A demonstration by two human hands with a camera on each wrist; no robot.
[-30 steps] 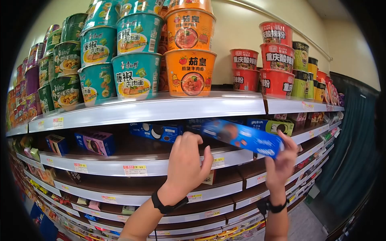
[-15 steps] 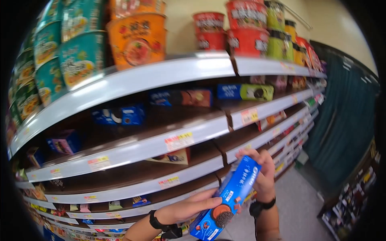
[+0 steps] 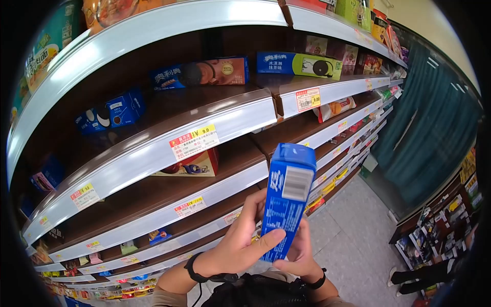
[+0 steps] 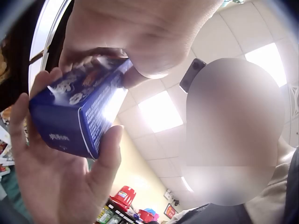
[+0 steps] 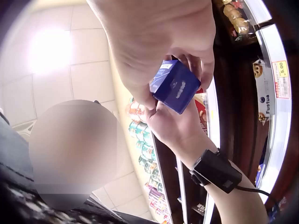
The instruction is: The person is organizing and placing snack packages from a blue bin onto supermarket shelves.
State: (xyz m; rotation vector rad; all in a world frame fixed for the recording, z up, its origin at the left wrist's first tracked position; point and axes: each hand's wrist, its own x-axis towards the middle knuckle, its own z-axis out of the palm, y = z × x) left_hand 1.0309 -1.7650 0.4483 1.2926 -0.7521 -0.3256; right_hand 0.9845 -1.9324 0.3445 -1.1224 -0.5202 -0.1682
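Both hands hold a blue Oreo cookie box [image 3: 282, 220] upright in front of the shelves, its barcode side turned to the head camera. My left hand [image 3: 238, 248] grips the lower left of the box, thumb across the printed side and fingers behind. From the right, my right hand [image 3: 300, 253] grips the lower part, its thumb near the bottom end. In the left wrist view, the dark blue end of the box [image 4: 63, 123] lies between the right hand's thumb and fingers. The right wrist view shows the other end [image 5: 177, 91] under the right hand.
More Oreo boxes lie on the shelf behind: a brown-and-blue one [image 3: 199, 73], a green-and-blue one [image 3: 299, 65] and a blue one [image 3: 111, 111]. Price tags [image 3: 194, 140] line the shelf edge. A dark green curtain [image 3: 419, 138] hangs right; a person's legs [image 3: 424, 279] show lower right.
The right hand has brought the box down from the shelf, and the left hand has taken hold too. The box has turned from its cookie picture to its barcode side. The head view has tilted down.
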